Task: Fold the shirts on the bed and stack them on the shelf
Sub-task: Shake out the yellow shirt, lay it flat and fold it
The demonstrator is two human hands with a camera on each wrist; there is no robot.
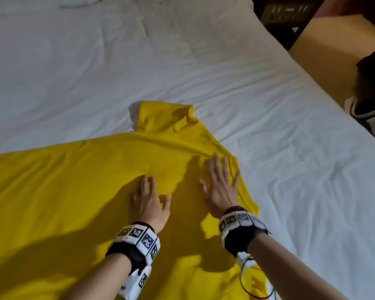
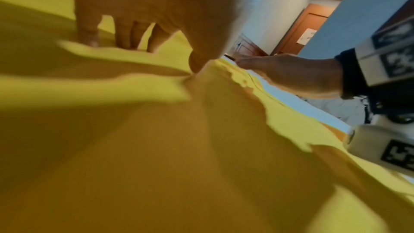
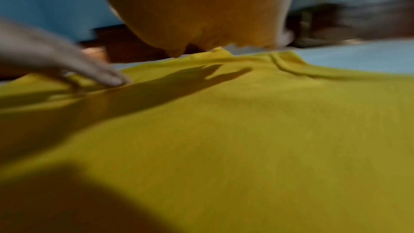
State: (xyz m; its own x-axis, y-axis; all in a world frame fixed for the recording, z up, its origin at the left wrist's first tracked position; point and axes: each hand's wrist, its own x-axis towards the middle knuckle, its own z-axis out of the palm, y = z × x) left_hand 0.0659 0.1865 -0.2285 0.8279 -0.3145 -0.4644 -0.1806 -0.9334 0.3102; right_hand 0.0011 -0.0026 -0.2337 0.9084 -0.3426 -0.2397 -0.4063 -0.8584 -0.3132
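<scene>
Right now we have the yellow shirt (image 1: 78,191) spread across the near part of the white bed (image 1: 290,148), its far sleeve (image 1: 160,118) sticking out beyond our hands. Our right hand (image 1: 221,189) lies flat with fingers spread, pressing the cloth near the collar edge. Our left hand (image 1: 149,202) rests beside it, fingers bent and fingertips down on the fabric; the left wrist view suggests the thumb may be nipping a small ridge, though blur keeps us from being sure.

This looks like the smoothing step before the first fold. To do it well we should sweep outward from the middle toward the hems, flatten the ridge under the left hand, and straighten the crumpled sleeve so the fold lines run true.

We can read no brand or print on the shirt; the wrist bands (image 1: 139,237) carry only black-and-white square markers.
</scene>
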